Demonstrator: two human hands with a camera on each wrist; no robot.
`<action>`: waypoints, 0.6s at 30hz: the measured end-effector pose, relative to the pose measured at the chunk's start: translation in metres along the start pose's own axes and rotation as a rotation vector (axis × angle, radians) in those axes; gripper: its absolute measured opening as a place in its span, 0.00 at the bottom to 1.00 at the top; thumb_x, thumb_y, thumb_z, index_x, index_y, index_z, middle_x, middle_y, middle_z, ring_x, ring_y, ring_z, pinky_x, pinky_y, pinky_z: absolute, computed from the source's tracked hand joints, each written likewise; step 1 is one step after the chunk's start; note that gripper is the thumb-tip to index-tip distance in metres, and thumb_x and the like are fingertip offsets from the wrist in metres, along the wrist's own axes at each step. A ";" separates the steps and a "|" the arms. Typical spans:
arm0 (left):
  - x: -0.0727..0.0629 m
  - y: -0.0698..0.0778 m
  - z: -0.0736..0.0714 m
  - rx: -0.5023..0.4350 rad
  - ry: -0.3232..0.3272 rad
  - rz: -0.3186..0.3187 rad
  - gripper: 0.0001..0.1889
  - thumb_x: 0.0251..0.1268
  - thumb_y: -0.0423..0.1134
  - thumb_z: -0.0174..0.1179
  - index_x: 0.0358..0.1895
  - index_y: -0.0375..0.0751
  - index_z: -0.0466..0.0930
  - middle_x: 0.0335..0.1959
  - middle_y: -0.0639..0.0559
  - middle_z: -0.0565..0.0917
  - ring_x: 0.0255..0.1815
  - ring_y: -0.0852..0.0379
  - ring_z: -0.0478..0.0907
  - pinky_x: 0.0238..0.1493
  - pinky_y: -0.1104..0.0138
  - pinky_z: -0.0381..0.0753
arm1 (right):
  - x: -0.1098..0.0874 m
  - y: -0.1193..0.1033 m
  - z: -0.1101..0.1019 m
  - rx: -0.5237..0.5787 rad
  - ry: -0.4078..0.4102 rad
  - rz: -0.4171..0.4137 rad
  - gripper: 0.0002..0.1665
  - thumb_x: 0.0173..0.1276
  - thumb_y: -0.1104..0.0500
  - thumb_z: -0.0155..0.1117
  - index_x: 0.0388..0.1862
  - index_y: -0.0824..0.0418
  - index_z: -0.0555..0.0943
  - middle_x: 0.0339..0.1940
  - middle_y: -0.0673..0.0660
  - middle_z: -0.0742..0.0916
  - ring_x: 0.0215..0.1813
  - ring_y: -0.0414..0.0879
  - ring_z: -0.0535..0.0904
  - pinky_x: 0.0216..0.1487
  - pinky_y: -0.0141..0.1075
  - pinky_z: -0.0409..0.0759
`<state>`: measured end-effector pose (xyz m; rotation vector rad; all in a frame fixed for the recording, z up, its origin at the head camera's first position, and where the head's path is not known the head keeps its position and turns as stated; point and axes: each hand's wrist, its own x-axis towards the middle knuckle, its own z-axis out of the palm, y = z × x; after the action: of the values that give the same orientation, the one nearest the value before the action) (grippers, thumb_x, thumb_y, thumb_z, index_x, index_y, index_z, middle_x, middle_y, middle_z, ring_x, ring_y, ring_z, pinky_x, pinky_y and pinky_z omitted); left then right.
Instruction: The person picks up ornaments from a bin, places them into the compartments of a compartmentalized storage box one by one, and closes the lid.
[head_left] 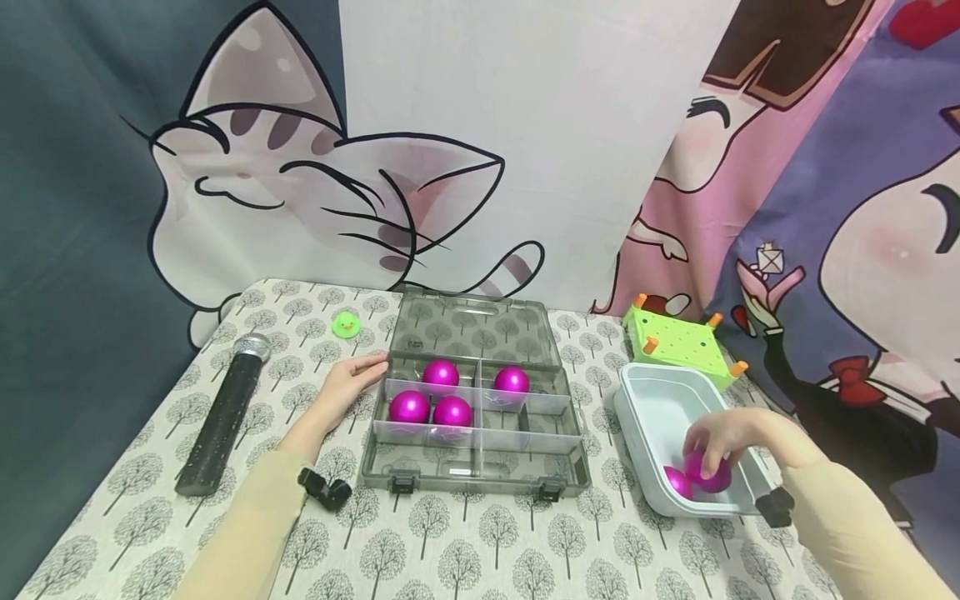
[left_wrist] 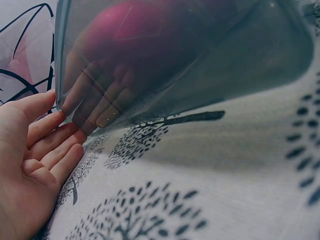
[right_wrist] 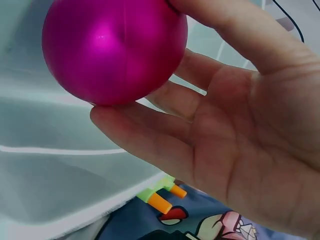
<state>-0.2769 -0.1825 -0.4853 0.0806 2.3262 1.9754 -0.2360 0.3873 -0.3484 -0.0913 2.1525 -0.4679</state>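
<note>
A person's two bare hands work over a counter (head_left: 480,571) covered with a tree-print cloth. On the right, a pale blue bin (head_left: 633,442) holds two glossy magenta balls. The right hand (head_left: 727,433) reaches into it, thumb and fingers pinching the held ball (head_left: 709,478); the second ball (head_left: 677,482) is just beside it, toward the bin's left wall.

In the middle of the counter is a smoky, see-through divided case (head_left: 442,479), its lid (head_left: 472,329) opened toward the back. Four more magenta balls (head_left: 453,412) sit inside: one in the back row on each side of the central divider, and two side by side in the middle row's left half. The front row's latches face the person.

The left hand (head_left: 351,383) rests at the case's left side, fingers extended and loosely together; the left wrist view shows several of them through the tinted plastic.

Farther left lies a black microphone (head_left: 225,417) with a silver head. A small green duck (head_left: 346,325) is behind the left hand, and a lime-green board (head_left: 682,340) with orange pegs is behind the bin.
</note>
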 end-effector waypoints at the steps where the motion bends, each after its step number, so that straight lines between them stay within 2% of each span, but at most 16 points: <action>1: -0.002 0.003 0.000 0.003 -0.001 -0.002 0.28 0.72 0.43 0.57 0.68 0.31 0.67 0.71 0.36 0.67 0.72 0.40 0.66 0.74 0.55 0.64 | -0.001 0.000 -0.002 -0.005 0.008 -0.007 0.26 0.51 0.72 0.65 0.52 0.74 0.76 0.52 0.72 0.79 0.50 0.57 0.80 0.51 0.55 0.85; 8: -0.019 0.031 0.003 0.020 -0.013 0.000 0.26 0.73 0.39 0.55 0.67 0.26 0.66 0.70 0.32 0.67 0.72 0.36 0.64 0.74 0.51 0.63 | -0.011 -0.004 -0.017 -0.045 0.108 -0.118 0.26 0.52 0.69 0.67 0.52 0.74 0.75 0.50 0.69 0.81 0.50 0.54 0.79 0.48 0.49 0.86; 13: -0.022 0.036 0.004 0.012 -0.012 -0.006 0.25 0.73 0.38 0.55 0.67 0.26 0.66 0.70 0.32 0.67 0.72 0.37 0.65 0.74 0.53 0.63 | -0.014 -0.007 -0.026 -0.118 0.234 -0.239 0.28 0.55 0.63 0.70 0.54 0.74 0.75 0.49 0.65 0.83 0.50 0.52 0.77 0.44 0.38 0.83; 18: -0.021 0.034 0.004 0.018 -0.015 0.001 0.26 0.73 0.38 0.55 0.67 0.26 0.66 0.70 0.32 0.66 0.72 0.36 0.65 0.73 0.52 0.64 | -0.014 -0.015 -0.031 -0.186 0.387 -0.292 0.31 0.58 0.57 0.72 0.56 0.72 0.75 0.51 0.67 0.83 0.50 0.55 0.79 0.43 0.38 0.82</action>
<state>-0.2561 -0.1750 -0.4519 0.0970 2.3359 1.9472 -0.2543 0.3856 -0.3163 -0.4566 2.5754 -0.4791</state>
